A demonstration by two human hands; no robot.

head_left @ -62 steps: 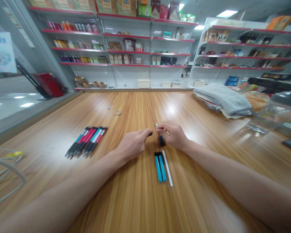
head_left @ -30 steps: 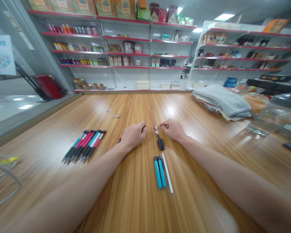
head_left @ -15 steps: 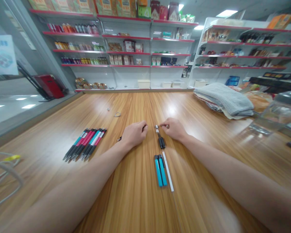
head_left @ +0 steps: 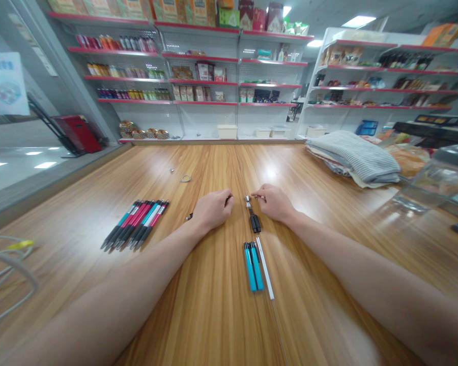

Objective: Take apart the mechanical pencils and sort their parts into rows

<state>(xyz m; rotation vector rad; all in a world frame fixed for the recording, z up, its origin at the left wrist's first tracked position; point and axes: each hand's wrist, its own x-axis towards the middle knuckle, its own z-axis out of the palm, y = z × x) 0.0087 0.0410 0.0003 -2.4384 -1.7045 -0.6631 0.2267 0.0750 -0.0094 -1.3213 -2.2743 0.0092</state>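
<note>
My left hand (head_left: 215,209) rests on the wooden table with its fingers curled; what they hold, if anything, is hidden. A small dark piece (head_left: 190,216) shows beside its wrist. Across a narrow gap, my right hand (head_left: 272,202) is closed in a pinch at some small silver cone-shaped pen tips (head_left: 248,200). Whatever sits between its fingertips is too small to name. Just below lie black pen grips (head_left: 255,223), side by side. Nearer to me are two turquoise pen barrels (head_left: 253,267) with black ends, and thin white refills (head_left: 265,268) along their right side.
A row of assembled pens (head_left: 135,224) in several colours lies left of my hands. Beyond are a small ring (head_left: 185,179) and a tiny metal piece (head_left: 171,171). Folded cloths (head_left: 354,156) and a clear container (head_left: 423,178) stand right; a pale cable (head_left: 11,264) loops at left.
Both hands keep nearly the same pose and place. The camera view has shifted very slightly; the parts on the table lie as before.
</note>
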